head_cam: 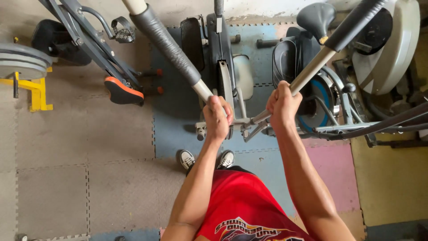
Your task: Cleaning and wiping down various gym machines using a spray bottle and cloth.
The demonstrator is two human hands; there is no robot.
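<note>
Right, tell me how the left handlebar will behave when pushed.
The left handlebar looks like a stiff metal tube, so it probably won't flex. It likely swings on its pivot rather than lifting free. The left hand grips bare metal below the foam sleeve, which may be slippery.

The person wears a bright red sleeveless top [243, 201] with a printed design low on the front in white, orange and dark outline, partly cut off at the bottom edge. Both arms are bare from shoulder to wrist, with no watch, band or glove on the left hand [217, 118] or the right hand [281, 105]. A strip of black clothing [232, 169] shows just above the red. On the feet are pale grey-white lace-up sneakers [187, 158] with dark laces and light toe caps.
</note>
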